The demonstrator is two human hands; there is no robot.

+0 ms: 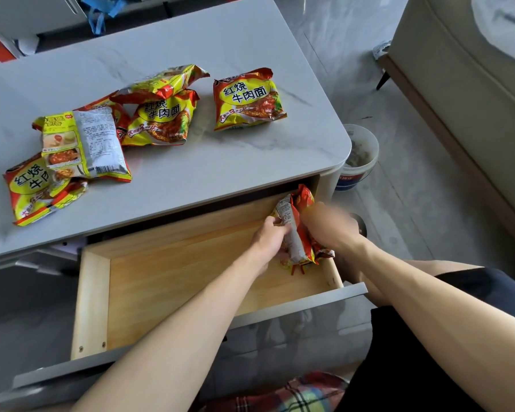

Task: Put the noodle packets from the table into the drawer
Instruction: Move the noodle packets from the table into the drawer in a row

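Inside the pulled-out drawer of pale wood (167,281), at its right end, my left hand (269,239) and my right hand (329,224) meet around red-and-yellow crinkled plastic noodle packets (295,230) standing on edge against the right wall. Head view, the only view. My left hand is curled onto the near face of this bunch, fingers pressing the foil; my right hand is blurred, appears to close over the far side, and how tightly it grips I cannot tell. How many packets the bunch holds I cannot tell either; it may be two or more. The remaining drawer floor, left of my hands, shows bare wood.

On the grey marble-patterned tabletop (191,162) the rest wait: one lone packet face-up (247,99) nearest the drawer's end, a middle heap of two or three overlapping packets (161,114), and a left pair, one showing its printed back (84,144) laid across another face-up (39,191) near the table edge.

Judgement: placement is under way, with most packets still to move. Risks from here: packets set on edge may topple or spring upward once released, since the puffed wrappers push back, and anything standing above the drawer walls could catch under the tabletop when the drawer closes. Squeezing hard to seat them could crush the brittle noodle blocks. The leftmost packet lies close to the table edge and a careless reach could knock it off.
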